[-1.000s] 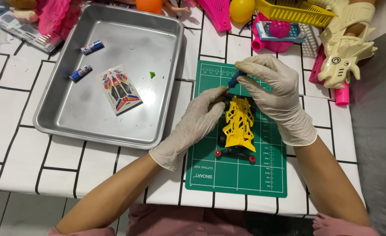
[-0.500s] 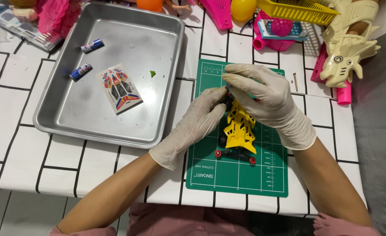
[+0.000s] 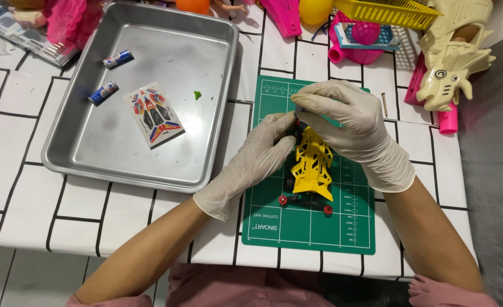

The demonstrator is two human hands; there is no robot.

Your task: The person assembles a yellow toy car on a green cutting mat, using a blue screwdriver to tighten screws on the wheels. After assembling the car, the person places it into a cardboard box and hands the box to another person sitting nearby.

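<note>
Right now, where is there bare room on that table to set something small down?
The tiled table is bare left of and below the metal tray. The tray's lower right part is open too, beside the sticker sheet. The green cutting mat is free along its near edge. The far edge is crowded with toys.

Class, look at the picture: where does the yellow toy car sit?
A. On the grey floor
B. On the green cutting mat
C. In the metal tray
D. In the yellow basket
B: the car rests on the mat, between the gloved left hand and right hand.
</note>
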